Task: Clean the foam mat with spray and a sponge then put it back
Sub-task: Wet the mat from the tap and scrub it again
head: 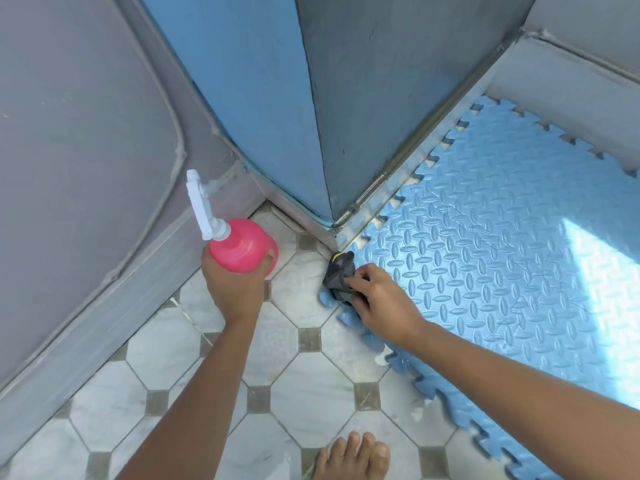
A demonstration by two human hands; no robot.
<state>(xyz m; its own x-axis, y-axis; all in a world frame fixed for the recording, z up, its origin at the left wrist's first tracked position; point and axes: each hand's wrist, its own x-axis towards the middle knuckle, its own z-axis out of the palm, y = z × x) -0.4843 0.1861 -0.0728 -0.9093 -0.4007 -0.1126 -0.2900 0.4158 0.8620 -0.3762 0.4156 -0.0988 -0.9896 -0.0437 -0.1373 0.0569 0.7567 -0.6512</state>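
The right hand [377,299] clamps a dark sponge [339,277] at the blue foam mat [502,265]'s near corner, while the left hand [235,285], farther left, grips a pink spray bottle [239,245].

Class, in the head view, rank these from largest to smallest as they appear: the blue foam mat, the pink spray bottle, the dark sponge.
1. blue foam mat, by far the largest.
2. pink spray bottle, in the left hand.
3. dark sponge, partly hidden under the right hand, so its full size is unsure.

Sponge [340,278] on mat [502,254] corner (apparently), bottle [242,247] left.
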